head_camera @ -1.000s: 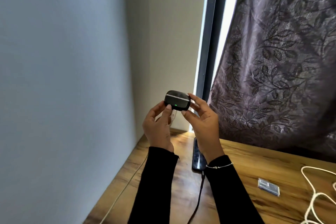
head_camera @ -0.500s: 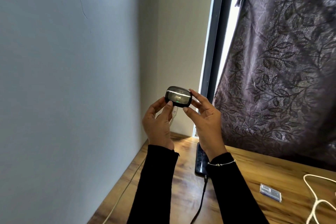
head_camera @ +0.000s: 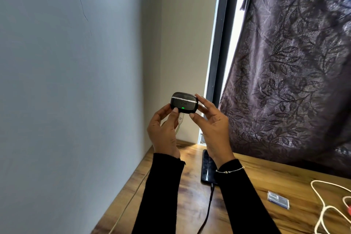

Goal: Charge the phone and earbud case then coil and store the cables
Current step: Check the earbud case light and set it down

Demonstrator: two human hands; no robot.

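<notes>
Two hands hold a black earbud case (head_camera: 183, 103) up in the air above the far left corner of the wooden counter (head_camera: 266, 175), in front of the pale wall. The left hand (head_camera: 164, 133) pinches the case's lower left corner between thumb and fingertips, and the right hand (head_camera: 212, 125) grips its right side, thumb under the lower edge and fingers behind the top. A small green light glows on the front of the case, below a silver band. A white plug (head_camera: 180, 118) sits in the underside of the case, and its white cable (head_camera: 123, 213) drops behind the left hand and runs along the counter's left edge beside the wall.

Below the hands, a dark phone (head_camera: 207, 167) lies flat on the counter, partly hidden by the right wrist, which wears a thin bracelet (head_camera: 229, 170). A black cable (head_camera: 208, 209) is plugged into the phone's near end and trails toward the bottom of the view. Well to the right on the counter lie a small clear packet (head_camera: 278, 200) and a loose loop of white cord (head_camera: 326, 209). A dark leaf-patterned curtain (head_camera: 296, 66) hangs behind the counter beside a dark window frame (head_camera: 218, 43).
</notes>
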